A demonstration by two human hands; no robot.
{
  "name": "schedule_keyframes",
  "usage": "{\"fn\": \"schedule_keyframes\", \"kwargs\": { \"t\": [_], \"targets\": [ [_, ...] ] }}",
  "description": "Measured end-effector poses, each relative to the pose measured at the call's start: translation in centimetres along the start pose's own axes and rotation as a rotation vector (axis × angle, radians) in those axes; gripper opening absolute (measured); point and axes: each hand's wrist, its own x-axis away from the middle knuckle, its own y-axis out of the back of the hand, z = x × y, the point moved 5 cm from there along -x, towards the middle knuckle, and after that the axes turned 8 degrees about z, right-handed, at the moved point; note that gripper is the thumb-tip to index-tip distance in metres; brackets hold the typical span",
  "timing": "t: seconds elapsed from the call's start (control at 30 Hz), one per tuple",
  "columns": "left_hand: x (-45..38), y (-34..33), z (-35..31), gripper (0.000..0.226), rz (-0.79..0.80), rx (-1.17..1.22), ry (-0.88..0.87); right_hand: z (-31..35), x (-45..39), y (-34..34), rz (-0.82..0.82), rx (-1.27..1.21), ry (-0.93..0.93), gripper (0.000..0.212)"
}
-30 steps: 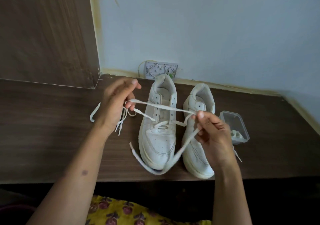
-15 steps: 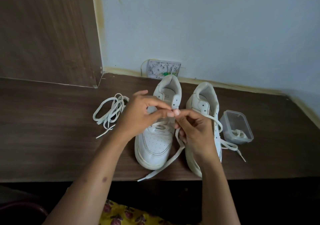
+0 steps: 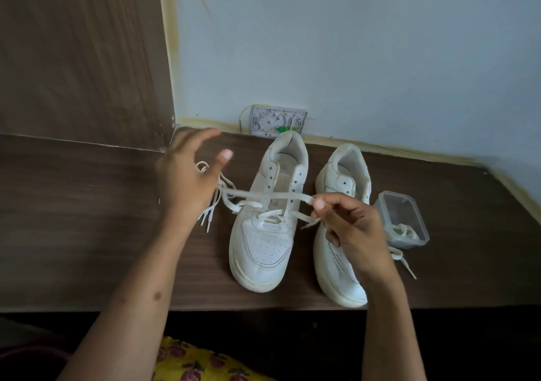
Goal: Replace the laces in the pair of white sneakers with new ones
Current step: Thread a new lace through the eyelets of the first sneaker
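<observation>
Two white sneakers stand toes toward me on the brown table: the left sneaker (image 3: 263,243) and the right sneaker (image 3: 342,175). A white lace (image 3: 263,196) is threaded through the lowest eyelets of the left sneaker, and one strand stretches across the tongue. My right hand (image 3: 351,228) pinches that strand's end over the gap between the shoes and covers the right sneaker's middle. My left hand (image 3: 187,184) hovers left of the left sneaker with fingers spread; I cannot tell if the strand touches it. A loose lace bundle (image 3: 209,216) lies partly hidden under it.
A clear plastic box (image 3: 407,205) with a coiled lace inside sits right of the right sneaker, and a loose lace end (image 3: 405,262) trails in front of it. A wall socket (image 3: 278,120) is behind the shoes. A wooden panel (image 3: 79,58) rises at the back left.
Both hands met over the left sneaker's eyelets half a second ago. Now the left hand has moved left and opened, and the right hand has drawn the lace end out to the right.
</observation>
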Motion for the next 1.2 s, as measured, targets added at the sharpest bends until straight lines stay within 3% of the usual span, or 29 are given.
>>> {"fn": "schedule_keyframes", "kwargs": {
  "t": [0.07, 0.13, 0.2, 0.33, 0.43, 0.6, 0.7, 0.8, 0.9, 1.2],
  "targets": [
    [0.6, -1.7, -2.7, 0.031, 0.223, 0.198, -0.188, 0.3, -0.3, -0.9, 0.000, 0.018, 0.064, 0.015],
    [1.8, -3.7, -5.2, 0.031, 0.432, 0.252, -0.319, 0.5, -0.5, -2.1, 0.027, 0.008, 0.122, 0.016],
    [2.5, -5.1, -5.7, 0.036, 0.510, 0.249, -0.306, 0.4, -0.6, -2.8, 0.034, -0.007, 0.144, 0.015],
    [1.8, -4.6, -4.7, 0.016, 0.456, 0.267, -0.224, -0.1, -0.8, -2.7, 0.058, 0.043, 0.107, 0.021],
    [1.0, -2.9, -3.7, 0.005, 0.316, 0.314, -0.125, -0.5, -0.6, -1.7, 0.027, 0.069, 0.062, 0.020],
    [0.1, -1.3, -1.6, 0.005, 0.115, 0.351, 0.007, 0.1, -0.3, -0.6, -0.041, 0.172, 0.066, 0.015],
    [0.1, -1.6, -1.6, 0.009, 0.174, 0.297, -0.043, 0.2, -0.3, -0.5, -0.134, 0.228, 0.092, 0.012],
    [0.5, -2.1, -3.5, 0.028, 0.225, 0.154, -0.264, 0.4, -0.4, -0.8, -0.245, 0.334, 0.144, 0.007],
    [1.3, -3.9, -5.2, 0.025, 0.314, 0.133, -0.400, 0.8, -0.3, -1.8, -0.293, 0.355, 0.194, 0.008],
    [1.6, -5.6, -4.4, 0.024, 0.465, 0.093, -0.390, 0.6, -0.5, -2.8, -0.331, 0.280, 0.187, 0.019]
  ]
}}
